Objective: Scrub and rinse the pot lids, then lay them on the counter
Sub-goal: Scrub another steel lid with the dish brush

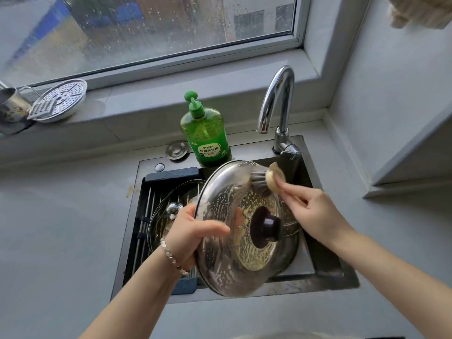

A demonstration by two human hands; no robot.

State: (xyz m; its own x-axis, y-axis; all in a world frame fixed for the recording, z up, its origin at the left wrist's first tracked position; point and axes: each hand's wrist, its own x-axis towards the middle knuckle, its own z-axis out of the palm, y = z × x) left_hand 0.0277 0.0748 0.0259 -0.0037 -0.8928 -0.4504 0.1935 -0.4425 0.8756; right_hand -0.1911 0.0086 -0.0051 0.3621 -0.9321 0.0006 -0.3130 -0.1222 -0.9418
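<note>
A glass pot lid [227, 263] with a steel rim and a dark knob is held tilted over the sink [325, 277], streaked with soapy foam. My left hand [193, 231] grips its left rim, thumb on top and fingers behind the glass. My right hand [308, 209] holds a round scrub brush [265, 181] whose grey bristles press on the lid's upper edge. A second glass lid [161, 221] with a shiny metal knob lies on the drying rack in the left part of the sink, partly hidden behind the held lid.
A green dish soap bottle [206, 133] stands behind the sink, beside the chrome faucet [278, 104]. A steel pot [291, 241] sits in the sink under the lid. A perforated steamer plate [61, 99] and a metal cup [12, 104] rest on the window sill. Grey counter [61, 228] flanks the sink.
</note>
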